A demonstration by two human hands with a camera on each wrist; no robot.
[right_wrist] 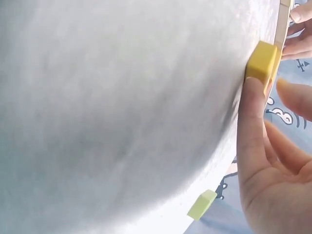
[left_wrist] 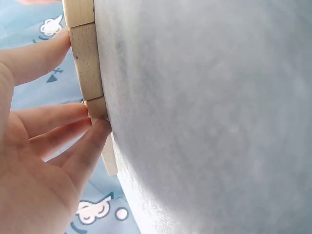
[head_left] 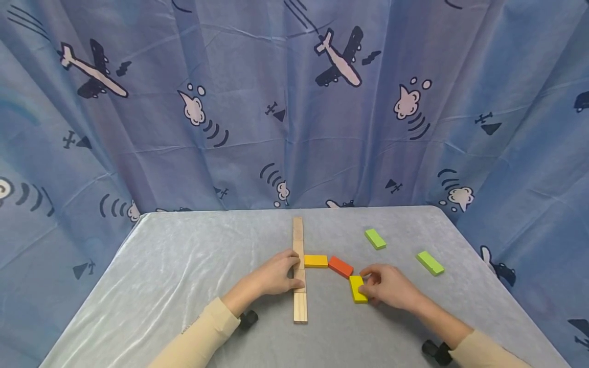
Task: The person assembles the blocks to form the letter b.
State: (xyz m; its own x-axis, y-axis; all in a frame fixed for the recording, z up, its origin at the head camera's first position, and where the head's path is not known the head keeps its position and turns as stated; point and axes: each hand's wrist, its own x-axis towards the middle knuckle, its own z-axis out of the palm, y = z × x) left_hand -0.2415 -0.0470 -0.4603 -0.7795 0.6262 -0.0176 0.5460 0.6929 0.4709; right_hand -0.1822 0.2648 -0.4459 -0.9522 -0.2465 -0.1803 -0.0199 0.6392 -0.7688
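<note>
A row of plain wooden blocks (head_left: 300, 306) runs away from me across the middle of the table, laid end to end. My left hand (head_left: 278, 273) touches that row with thumb and fingertips spread along it. In the left wrist view, its fingertips (left_wrist: 103, 127) meet the edge of the row. Branching right from the row are an orange-yellow block (head_left: 315, 261), a tilted red-orange block (head_left: 340, 267) and a yellow block (head_left: 356, 287). My right hand (head_left: 391, 287) is at the yellow block's right side; in the right wrist view one fingertip (right_wrist: 253, 84) touches it.
Two light green blocks lie apart on the right of the table, one green block (head_left: 375, 238) farther back and another green block (head_left: 430, 262) nearer the right edge. A grey-white cloth (head_left: 207, 245) covers the table. Behind it hangs a blue curtain (head_left: 248, 128) printed with planes.
</note>
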